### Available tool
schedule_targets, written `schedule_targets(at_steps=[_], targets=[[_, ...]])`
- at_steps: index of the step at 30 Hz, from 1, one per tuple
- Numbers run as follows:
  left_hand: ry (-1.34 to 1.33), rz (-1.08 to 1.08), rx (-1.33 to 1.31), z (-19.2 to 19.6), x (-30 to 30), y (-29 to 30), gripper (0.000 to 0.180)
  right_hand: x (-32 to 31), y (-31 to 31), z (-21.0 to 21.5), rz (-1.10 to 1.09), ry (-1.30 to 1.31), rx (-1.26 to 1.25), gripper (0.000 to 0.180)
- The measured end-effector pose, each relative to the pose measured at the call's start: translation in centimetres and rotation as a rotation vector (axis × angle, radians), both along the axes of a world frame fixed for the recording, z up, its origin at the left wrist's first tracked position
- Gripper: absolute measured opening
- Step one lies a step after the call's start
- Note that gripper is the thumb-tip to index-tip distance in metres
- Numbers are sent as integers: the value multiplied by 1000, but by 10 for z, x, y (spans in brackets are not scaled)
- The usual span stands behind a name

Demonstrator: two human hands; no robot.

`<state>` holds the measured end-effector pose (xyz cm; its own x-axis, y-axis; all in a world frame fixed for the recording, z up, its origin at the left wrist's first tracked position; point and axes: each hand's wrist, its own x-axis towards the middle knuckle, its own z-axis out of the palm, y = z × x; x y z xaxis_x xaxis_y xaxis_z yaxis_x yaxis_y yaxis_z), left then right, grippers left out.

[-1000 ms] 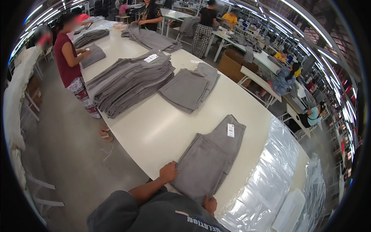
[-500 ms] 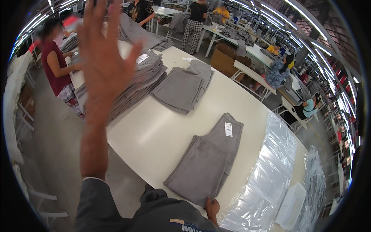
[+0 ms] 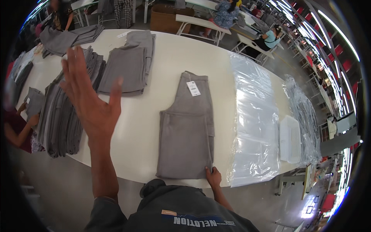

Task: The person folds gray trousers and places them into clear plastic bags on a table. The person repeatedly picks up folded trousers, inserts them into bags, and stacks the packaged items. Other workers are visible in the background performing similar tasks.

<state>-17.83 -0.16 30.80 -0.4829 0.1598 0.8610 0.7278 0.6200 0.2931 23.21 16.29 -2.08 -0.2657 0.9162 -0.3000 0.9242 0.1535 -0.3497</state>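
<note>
Lying in front: one folded pair of grey trousers (image 3: 185, 143) on the white table (image 3: 135, 143), waist end away from the person, long axis near straight outward; one tag (image 3: 193, 88).
Left hand (image 3: 96, 112): raised, fingers spread wide, hiding part of one trouser stack (image 3: 63, 120).
Right hand (image 3: 213, 178): holding the near right corner.
Beyond, leftward: another folded pair (image 3: 125, 71).
Rightward: clear plastic (image 3: 255, 123), one white basket (image 3: 290, 139).

the person wears a dark grey shirt (image 3: 189, 199) with a short left sleeve (image 3: 106, 215). its front bears large pale letters (image 3: 209, 223), smaller print (image 3: 228, 222) and a small tan patch (image 3: 169, 212). the left hand (image 3: 96, 110) and right hand (image 3: 214, 177) are bare.
</note>
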Motion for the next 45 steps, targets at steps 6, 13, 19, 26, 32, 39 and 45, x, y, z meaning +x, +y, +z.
schedule_targets(at_steps=[6,13,19,26,32,39,45], targets=[[-66,-229,-139,-47,-58,23,52,-5,1,-10,-25,17,18,54],[-765,-535,-776,-302,-13,127,32,-108,60,19,204,319,332,56],[-402,-473,-787,-332,6,152,13,-211,133,-3,274,96,251,59],[-567,-639,-933,-331,-11,174,11,-217,148,-14,82,131,175,49],[-868,-690,-876,-282,-50,181,23,-240,169,43,90,242,90,35],[-954,-512,-336,-309,-70,180,63,-226,144,57,44,101,99,53],[-1220,-459,-483,-322,-43,152,58,-176,78,-3,-96,179,177,73]])
